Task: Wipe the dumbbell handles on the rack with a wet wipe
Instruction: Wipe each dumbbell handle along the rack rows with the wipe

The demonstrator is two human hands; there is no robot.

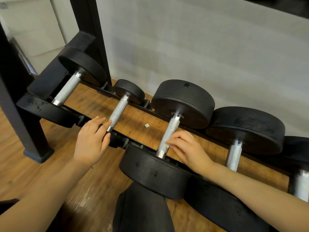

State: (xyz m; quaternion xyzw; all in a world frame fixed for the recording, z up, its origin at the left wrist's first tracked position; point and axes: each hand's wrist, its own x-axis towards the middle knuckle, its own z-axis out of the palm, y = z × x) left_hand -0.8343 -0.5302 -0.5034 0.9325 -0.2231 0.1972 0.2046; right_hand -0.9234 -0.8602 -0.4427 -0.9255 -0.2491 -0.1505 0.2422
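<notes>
At far left, black rack (pixel 41 104) upright and foot on wood floor (pixel 20 164). Resting across the rack's two rails, first dumbbell, big black heads, knurled silver handle (pixel 66 88) bare and untouched. Next to it, second dumbbell, smaller, with handle (pixel 117 111) slanting toward the front rail. Left hand (pixel 91 141) lying over that dumbbell's near end, fingers straight and relaxed, fingertips just beside the lower end of the handle, gripping nothing; contact with the metal hard to tell. Between the rails, wood floor showing through, with a small pale scrap (pixel 147 125) lying on it, well apart from both hands. Further right, third dumbbell, large heads, handle (pixel 168 136) running from back head down to front head (pixel 155 171). Right hand (pixel 187 149) at the lower part of that handle, fingers curled, fingertips touching the metal from the right side, with a small whitish bit (pixel 167 145) against the handle at the fingertips, too small to tell whether wet wipe or not. Right of that, fourth dumbbell handle (pixel 234 154), bare, and at the frame's right edge a fifth handle (pixel 301 186), partly cut off. Behind the rack, pale wall (pixel 200 47).
</notes>
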